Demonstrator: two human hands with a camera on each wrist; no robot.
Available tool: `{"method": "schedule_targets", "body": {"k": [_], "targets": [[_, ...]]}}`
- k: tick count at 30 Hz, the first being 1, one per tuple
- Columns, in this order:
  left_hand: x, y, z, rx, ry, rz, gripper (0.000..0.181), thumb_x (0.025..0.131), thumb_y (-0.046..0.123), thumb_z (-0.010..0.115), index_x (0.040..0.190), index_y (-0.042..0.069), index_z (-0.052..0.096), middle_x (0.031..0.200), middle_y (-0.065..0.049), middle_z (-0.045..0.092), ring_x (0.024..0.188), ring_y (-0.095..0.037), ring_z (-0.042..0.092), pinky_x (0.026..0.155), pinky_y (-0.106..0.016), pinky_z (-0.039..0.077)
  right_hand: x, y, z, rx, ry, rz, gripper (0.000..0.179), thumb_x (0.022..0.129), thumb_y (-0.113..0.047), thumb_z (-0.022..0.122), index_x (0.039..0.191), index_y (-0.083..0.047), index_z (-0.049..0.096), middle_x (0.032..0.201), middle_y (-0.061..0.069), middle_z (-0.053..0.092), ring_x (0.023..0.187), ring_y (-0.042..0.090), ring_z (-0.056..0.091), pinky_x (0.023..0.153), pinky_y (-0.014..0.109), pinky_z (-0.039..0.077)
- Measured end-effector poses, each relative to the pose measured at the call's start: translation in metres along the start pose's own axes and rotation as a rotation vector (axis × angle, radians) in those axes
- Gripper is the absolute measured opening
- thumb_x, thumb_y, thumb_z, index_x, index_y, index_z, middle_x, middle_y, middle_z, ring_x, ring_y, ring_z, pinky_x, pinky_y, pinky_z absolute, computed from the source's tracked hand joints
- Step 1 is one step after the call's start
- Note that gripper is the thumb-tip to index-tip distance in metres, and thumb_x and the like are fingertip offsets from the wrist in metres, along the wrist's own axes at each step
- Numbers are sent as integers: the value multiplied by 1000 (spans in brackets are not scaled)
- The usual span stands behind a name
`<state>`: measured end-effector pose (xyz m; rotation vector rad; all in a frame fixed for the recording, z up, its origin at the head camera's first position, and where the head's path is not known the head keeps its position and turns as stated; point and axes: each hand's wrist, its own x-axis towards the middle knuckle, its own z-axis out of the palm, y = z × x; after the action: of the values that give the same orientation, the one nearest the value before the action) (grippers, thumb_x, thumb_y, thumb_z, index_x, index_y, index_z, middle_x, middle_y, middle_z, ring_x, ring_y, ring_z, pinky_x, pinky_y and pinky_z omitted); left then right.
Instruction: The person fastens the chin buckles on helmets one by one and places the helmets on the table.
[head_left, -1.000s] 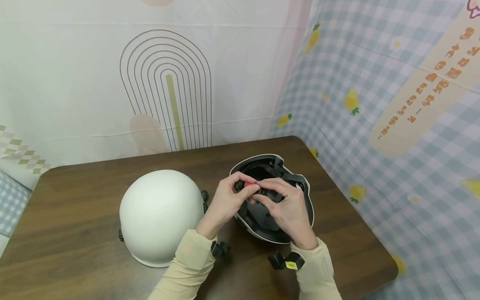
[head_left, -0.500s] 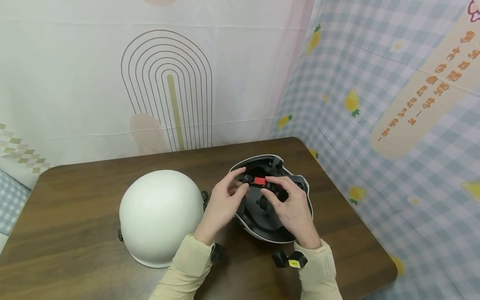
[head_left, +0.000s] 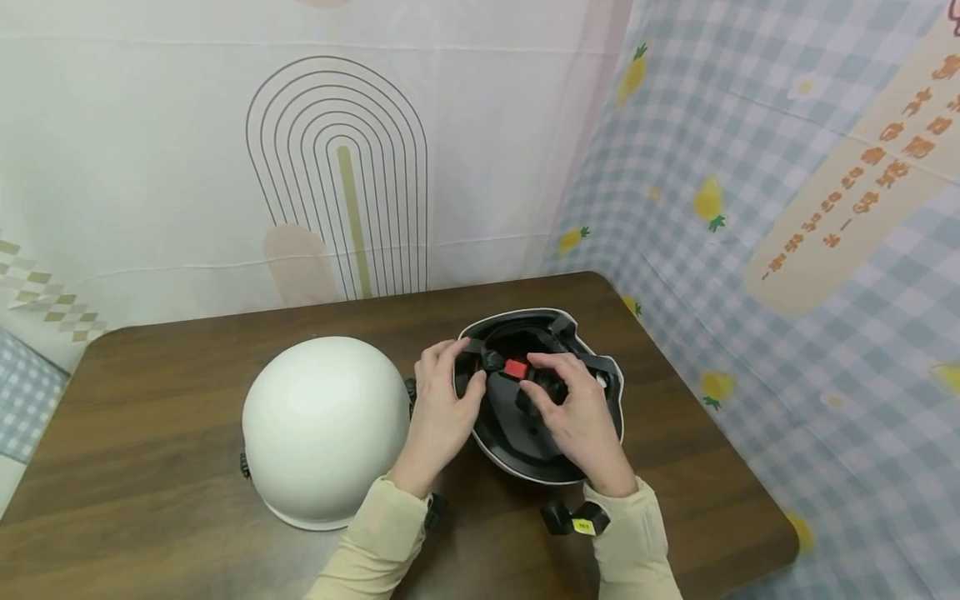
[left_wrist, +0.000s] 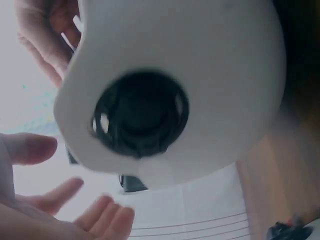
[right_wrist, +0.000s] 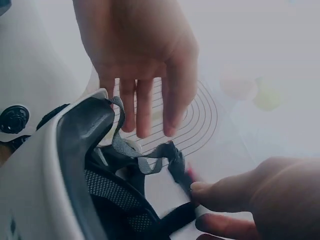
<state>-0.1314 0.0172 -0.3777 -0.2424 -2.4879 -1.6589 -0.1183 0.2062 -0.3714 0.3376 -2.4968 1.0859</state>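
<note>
A white helmet (head_left: 540,467) lies upside down on the table, its black lining facing up. Across its opening runs a black chin strap (right_wrist: 175,220) with a red buckle (head_left: 516,368). My right hand (head_left: 581,408) pinches the strap beside the buckle; in the right wrist view this spot is blurred. My left hand (head_left: 442,400) is at the helmet's left rim, fingers and thumb apart. Its spread fingers (left_wrist: 60,195) hold nothing in the left wrist view, near the white shell with a round black knob (left_wrist: 142,114).
A second white helmet (head_left: 326,433) stands dome up on the brown wooden table (head_left: 150,417), left of my left forearm. A pale patterned curtain (head_left: 495,150) hangs behind the table. Blue checked cloth (head_left: 697,275) hangs along the right side.
Both hands were together at the red buckle. My left hand has let go and moved left to the helmet's rim, leaving the buckle in view beside my right fingertips.
</note>
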Motion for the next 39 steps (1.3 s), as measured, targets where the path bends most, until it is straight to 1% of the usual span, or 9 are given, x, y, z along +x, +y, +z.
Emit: {"method": "schedule_targets", "body": {"k": [5,8,11,14,19,24,29,35,39], "targets": [[-4,-3,3,-39,-39,-64,59,97,27,58,148,9,37,150,-13,31,137,-29,30,106,-53,32,-2,-5,1,-26,-30,-4,38,87,-22,75,123,-13,65,122,1,59,117,18,52,97,42,42],[-6,-2,5,-66,-79,-69,59,98,27,56,150,8,34,151,-13,30,138,-31,31,106,-54,32,-5,-13,4,-47,-87,12,45,89,-27,73,129,-11,60,131,7,50,124,24,46,99,47,40],[-7,-1,5,-78,-91,-65,57,99,29,54,150,9,34,151,-12,30,139,-29,31,107,-53,32,-10,-24,9,-95,-165,21,61,88,-32,73,139,-8,49,144,15,36,131,33,36,101,56,35],[-8,-1,5,-89,-83,-78,55,101,32,51,149,10,35,150,-12,31,138,-29,32,107,-53,32,-16,-34,17,-168,-237,13,80,85,-32,77,149,-9,35,155,17,19,138,38,25,102,64,29],[-10,-2,5,-94,-63,-110,53,103,38,46,147,11,38,146,-10,34,135,-27,36,106,-51,33,-23,-42,34,-278,-271,-59,102,78,-27,83,155,-7,19,161,15,-2,144,40,10,104,68,22],[-13,-2,5,-107,-50,-92,57,103,45,41,147,9,38,141,-13,39,130,-28,40,105,-51,34,-26,-41,47,-340,-281,-114,107,76,-27,85,154,-4,16,160,19,-3,145,40,4,106,65,21],[-15,-2,5,-105,-37,-96,60,103,46,41,149,9,35,137,-14,40,127,-29,42,104,-52,34,-29,-35,56,-349,-319,-111,109,76,-29,84,155,-4,13,159,22,-1,145,41,5,106,64,22],[-15,-2,5,-100,-30,-105,59,103,46,42,149,9,35,133,-13,41,124,-29,43,102,-51,35,-31,-35,60,-332,-326,-90,95,82,-19,78,154,-2,18,159,22,1,144,38,11,103,64,28],[-14,-4,4,-114,-29,-110,59,103,46,41,148,8,35,132,-13,41,123,-28,43,102,-50,35,-32,-36,59,-267,-340,-68,89,86,-13,73,154,-5,17,159,21,-1,142,38,14,99,66,31]]}}
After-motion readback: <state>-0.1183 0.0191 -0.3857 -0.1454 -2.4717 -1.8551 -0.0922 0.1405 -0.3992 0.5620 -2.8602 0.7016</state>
